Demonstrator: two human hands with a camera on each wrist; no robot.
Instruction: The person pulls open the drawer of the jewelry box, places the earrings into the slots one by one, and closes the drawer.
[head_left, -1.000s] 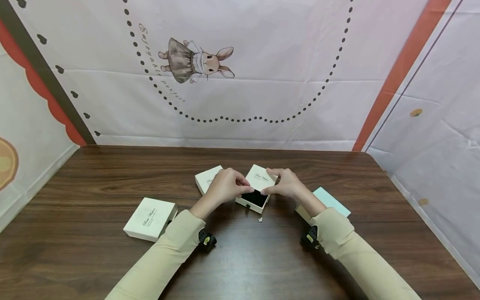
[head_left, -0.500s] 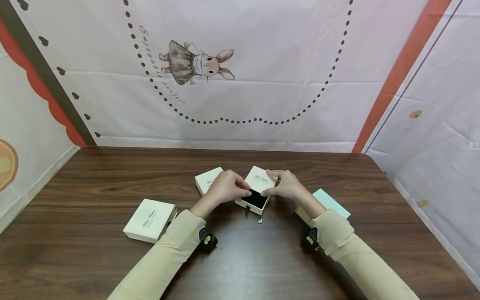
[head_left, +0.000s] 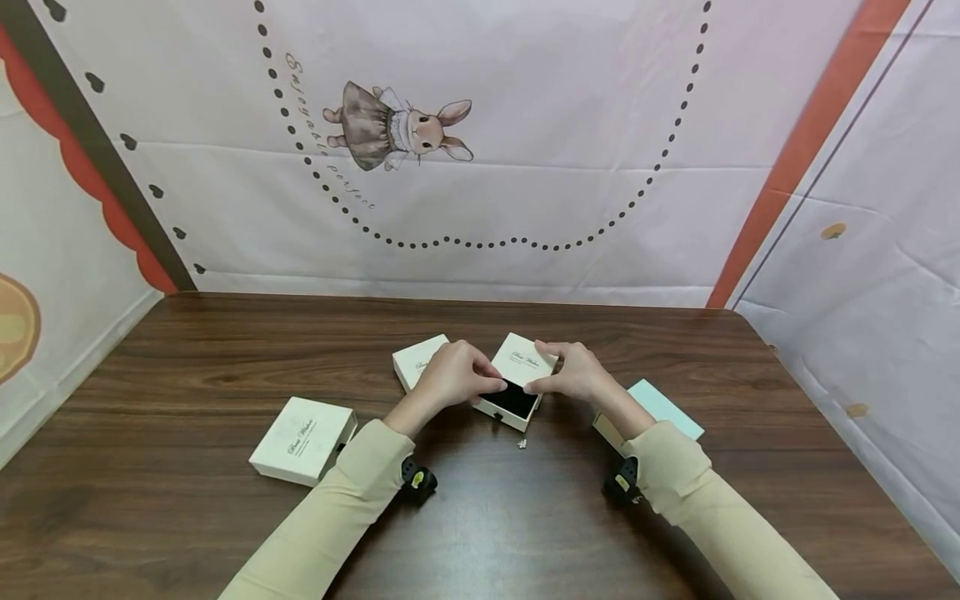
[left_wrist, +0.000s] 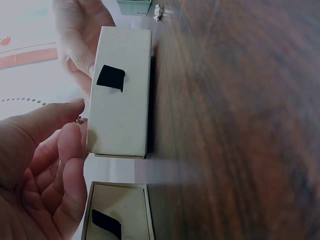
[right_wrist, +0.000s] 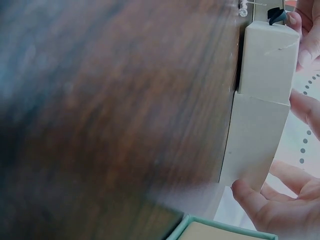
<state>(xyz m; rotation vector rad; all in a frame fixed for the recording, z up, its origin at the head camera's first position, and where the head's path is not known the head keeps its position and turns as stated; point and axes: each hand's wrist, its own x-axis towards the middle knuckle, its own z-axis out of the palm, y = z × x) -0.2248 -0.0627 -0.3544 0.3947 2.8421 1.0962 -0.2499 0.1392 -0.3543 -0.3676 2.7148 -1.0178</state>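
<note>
At the table's centre a cream drawer-style jewellery box (head_left: 519,358) has its drawer (head_left: 501,417) slid partway out, showing a black lining. My right hand (head_left: 573,372) holds the box's outer sleeve from the right, thumb near its front edge and fingers toward the back. Over the drawer's left side, my left hand (head_left: 456,377) pinches a small shiny earring (left_wrist: 79,120) between thumb and index finger, mostly hidden by the fingertips. Another small sparkly earring (head_left: 522,443) with a thin pin lies on the table just in front of the drawer.
A second cream box (head_left: 415,358) stands behind my left hand, partly covered by it. Another cream box (head_left: 303,440) with a black pull tab lies at the left. On the right, a light-blue box (head_left: 663,407) sits partly beneath my right forearm. A printed cloth (head_left: 570,183) hangs behind the table.
</note>
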